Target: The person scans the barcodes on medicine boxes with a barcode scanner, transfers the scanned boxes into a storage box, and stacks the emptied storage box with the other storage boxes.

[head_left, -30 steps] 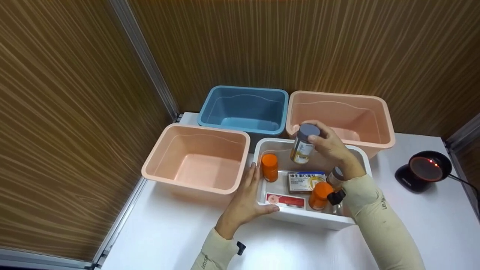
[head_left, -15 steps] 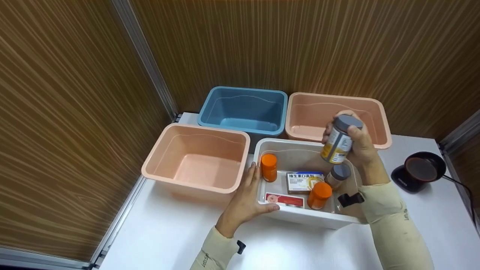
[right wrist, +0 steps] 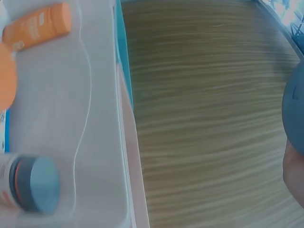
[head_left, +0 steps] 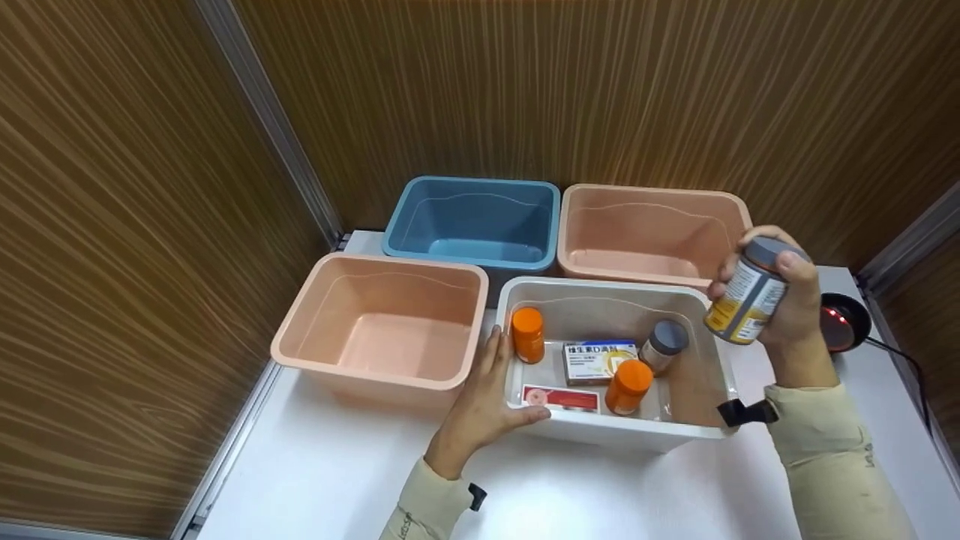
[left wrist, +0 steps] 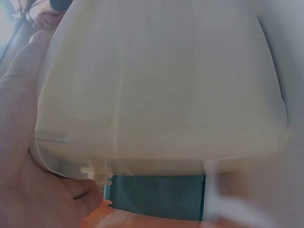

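My right hand [head_left: 801, 315] grips a grey-capped pill bottle [head_left: 748, 298] with a white and yellow label. It holds the bottle tilted in the air, beyond the white bin's right end. My left hand [head_left: 480, 397] rests on the near left corner of the white bin [head_left: 585, 431], its fingers straight along the side and its thumb on the front rim. Inside that bin are two orange-capped bottles, one at the left [head_left: 528, 337] and one near the front [head_left: 628, 386]. Another grey-capped bottle [head_left: 664, 345], a vitamin D drops box [head_left: 598, 361] and a flat red-and-white box [head_left: 561, 398] lie there too.
Behind the white bin stand a blue bin [head_left: 472, 262] and a pink bin [head_left: 652, 193]. Another pink bin [head_left: 375, 381] is at its left. A black device with red lights [head_left: 844, 322] and a cord sits at the right, partly behind my right hand. Wood-grained panels [head_left: 480, 90] enclose the table.
My right hand has carried the grey-capped pill bottle from above the white bin to the right, past the bin's end, tilting it more. The left hand has stayed on the corner.
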Available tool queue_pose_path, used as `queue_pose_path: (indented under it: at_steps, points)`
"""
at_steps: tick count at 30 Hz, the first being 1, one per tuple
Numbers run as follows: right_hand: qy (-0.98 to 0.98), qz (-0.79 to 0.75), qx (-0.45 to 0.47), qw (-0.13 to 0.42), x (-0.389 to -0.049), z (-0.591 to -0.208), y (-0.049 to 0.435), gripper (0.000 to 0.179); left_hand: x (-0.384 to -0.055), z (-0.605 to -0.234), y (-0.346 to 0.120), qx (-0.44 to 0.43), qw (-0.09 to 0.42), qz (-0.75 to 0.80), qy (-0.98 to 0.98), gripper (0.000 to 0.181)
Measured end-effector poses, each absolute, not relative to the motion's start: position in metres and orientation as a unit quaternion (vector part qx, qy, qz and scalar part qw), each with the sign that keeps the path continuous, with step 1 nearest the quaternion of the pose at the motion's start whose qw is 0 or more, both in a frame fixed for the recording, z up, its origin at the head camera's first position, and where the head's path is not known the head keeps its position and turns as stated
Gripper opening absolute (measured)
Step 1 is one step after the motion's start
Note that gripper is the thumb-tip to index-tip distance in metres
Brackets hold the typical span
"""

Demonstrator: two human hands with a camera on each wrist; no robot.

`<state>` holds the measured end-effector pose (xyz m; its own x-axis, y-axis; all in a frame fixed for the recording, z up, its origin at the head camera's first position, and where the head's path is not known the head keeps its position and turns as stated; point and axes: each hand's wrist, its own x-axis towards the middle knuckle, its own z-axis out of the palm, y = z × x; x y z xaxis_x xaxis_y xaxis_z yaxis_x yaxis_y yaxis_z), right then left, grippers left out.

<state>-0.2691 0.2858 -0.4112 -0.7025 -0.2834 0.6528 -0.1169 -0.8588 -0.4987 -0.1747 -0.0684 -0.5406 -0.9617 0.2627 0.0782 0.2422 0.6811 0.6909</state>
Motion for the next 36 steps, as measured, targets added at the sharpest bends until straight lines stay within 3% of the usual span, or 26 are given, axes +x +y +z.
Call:
queue_pose_path:
  at_steps: [13, 21, 29, 32, 36]
  points:
    - [0.456, -0.829, -0.302, -0.114, -0.257, -0.422, 0.338, 0.025, -0.172, -0.543, -0.074, 0.147, 0.003, 0.383, 0.912, 0.129]
    - [0.464, -0.835, -0.21, -0.209, -0.248, -0.431, 0.363, 0.042, -0.173, -0.54, -0.074, 0.144, 0.011, 0.39, 0.909, 0.13]
    - [0.523, -0.807, -0.168, -0.217, -0.24, -0.442, 0.391, 0.047, -0.171, -0.54, -0.072, 0.14, 0.014, 0.39, 0.91, 0.129]
    - [0.624, -0.74, -0.079, -0.24, -0.237, -0.444, 0.399, 0.046, -0.172, -0.54, -0.071, 0.14, 0.016, 0.39, 0.91, 0.129]
    - [0.77, -0.594, 0.035, -0.23, -0.233, -0.451, 0.409, 0.051, -0.173, -0.541, -0.07, 0.147, 0.016, 0.387, 0.91, 0.129]
